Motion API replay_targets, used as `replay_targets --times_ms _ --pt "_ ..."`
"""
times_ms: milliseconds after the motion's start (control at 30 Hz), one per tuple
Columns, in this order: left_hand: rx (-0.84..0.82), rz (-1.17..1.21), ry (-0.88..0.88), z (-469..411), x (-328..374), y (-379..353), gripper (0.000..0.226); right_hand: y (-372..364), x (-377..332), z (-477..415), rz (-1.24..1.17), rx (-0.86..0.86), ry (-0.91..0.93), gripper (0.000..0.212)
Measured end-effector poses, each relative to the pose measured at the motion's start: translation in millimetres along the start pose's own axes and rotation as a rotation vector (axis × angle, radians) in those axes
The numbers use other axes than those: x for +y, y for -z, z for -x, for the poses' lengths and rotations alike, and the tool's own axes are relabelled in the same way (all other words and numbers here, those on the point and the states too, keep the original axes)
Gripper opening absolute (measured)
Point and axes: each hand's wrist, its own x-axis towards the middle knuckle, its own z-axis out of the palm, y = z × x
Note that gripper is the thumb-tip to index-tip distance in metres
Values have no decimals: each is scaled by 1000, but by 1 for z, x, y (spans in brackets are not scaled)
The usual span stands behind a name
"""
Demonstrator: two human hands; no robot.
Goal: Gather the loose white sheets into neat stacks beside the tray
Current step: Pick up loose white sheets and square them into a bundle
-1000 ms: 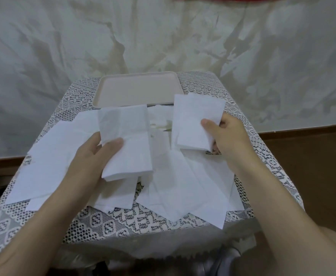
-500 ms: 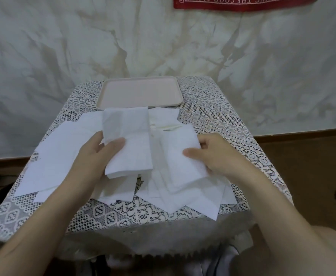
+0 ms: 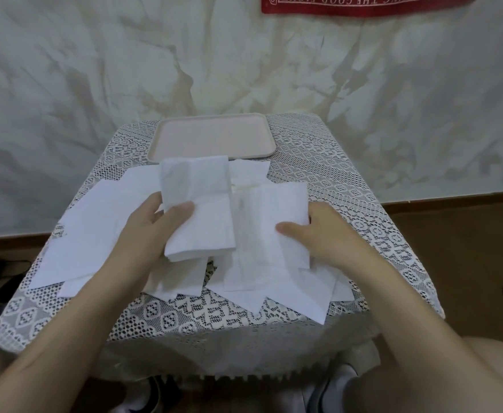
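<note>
Head view: left hand (image 3: 152, 231) grips small sheet stack (image 3: 199, 210); right hand (image 3: 327, 234) pinches single sheet (image 3: 269, 222)

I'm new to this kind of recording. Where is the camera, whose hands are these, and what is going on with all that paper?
There is no machine here. A person wears a camera on the head, so the single view looks forward and down at their own two hands. A lace-covered table carries a pale tray at its far side, with loose white sheets spread in front of it. The left hand grips a small stack of sheets, thumb on top. The right hand pinches another sheet just beside that stack.
</note>
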Motion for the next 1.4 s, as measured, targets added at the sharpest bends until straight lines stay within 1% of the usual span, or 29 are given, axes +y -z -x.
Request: replay_targets --times_ms 67,167,200,300,400,467,533,633,767,833,900,967,1033,1133,1167,1333,1400 --pt "0 -6 -1 0 -2 -2 36 9 4 -4 -46 45 -25 12" --pt "-8 -21 7 1 -4 -2 47 21 12 -5 -46 5 -59 6" --pt "-11 -21 8 0 -4 -3 45 23 13 -3 -66 -10 -59 4" --pt "-13 -7 6 0 -7 -6 27 26 16 -1 -143 -33 -44 8" --pt "-14 0 12 1 -7 -10 28 24 16 -1 -113 -62 -65 9" --pt "-1 9 4 2 -7 -11 29 23 15 -3 -110 -33 -66 12" --pt "26 15 -8 1 -8 -11 27 25 12 -4 -208 24 -20 9" --pt "43 18 -24 1 -10 -11 24 29 0 -1 -457 52 58 8" --pt "52 14 -39 1 -9 -15 31 23 -22 4 -647 -51 121 20" --pt "60 26 -54 0 -8 -17 28 14 -33 3 -639 -63 130 18" --pt "84 43 -69 -2 -7 -18 27 3 -42 -2 -561 -10 137 12" --pt "104 61 -77 -3 -8 -18 29 -9 -48 -8 -497 26 133 10" --pt "108 76 -78 -4 -10 -17 39 -19 -53 -11 -461 42 136 10" --pt "104 50 -84 -5 -10 -15 65 -30 -58 -15 -442 61 157 11" --pt "101 56 -84 -5 -10 -15 68 -33 -58 -16 -439 65 161 12" --pt "47 75 -94 -4 -10 -13 56 -39 -59 -15 -425 57 158 11" --pt "46 73 -78 -5 -12 -11 47 -38 -58 -14 -431 62 163 9"
